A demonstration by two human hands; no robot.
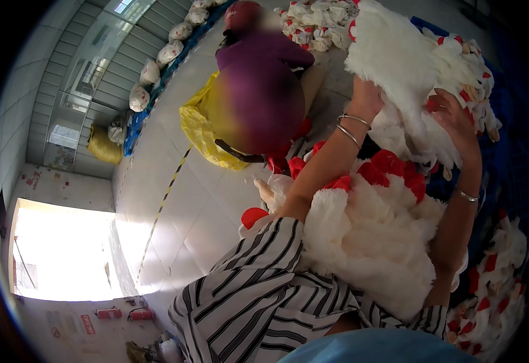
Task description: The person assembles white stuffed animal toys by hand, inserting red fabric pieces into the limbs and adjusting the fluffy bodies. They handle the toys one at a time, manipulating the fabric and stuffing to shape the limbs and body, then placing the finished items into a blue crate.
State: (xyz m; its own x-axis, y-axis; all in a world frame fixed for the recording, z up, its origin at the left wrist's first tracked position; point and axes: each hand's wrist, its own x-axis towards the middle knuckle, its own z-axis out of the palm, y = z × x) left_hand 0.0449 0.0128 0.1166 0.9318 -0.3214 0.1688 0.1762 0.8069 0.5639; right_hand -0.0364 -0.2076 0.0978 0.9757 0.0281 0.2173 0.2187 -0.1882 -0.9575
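Note:
A white, long-furred plush piece (397, 54) with a red bit at its left edge is held up at the upper right. My left hand (368, 95) grips its lower left edge, the fingertips hidden by fur. My right hand (456, 118) has its fingers bent around the hanging fur on the right, next to a small red patch. Below both hands, a heap of white plush pieces with red parts (367, 236) lies against my lap between my forearms.
A person in purple (264, 91) bends beside a yellow sack (201, 121) at left. Piles of white and red plush pieces (319, 24) lie behind and at lower right (488, 290). Stuffed white bags (149, 72) line the wall. Striped tape (166, 202) crosses the tiled floor.

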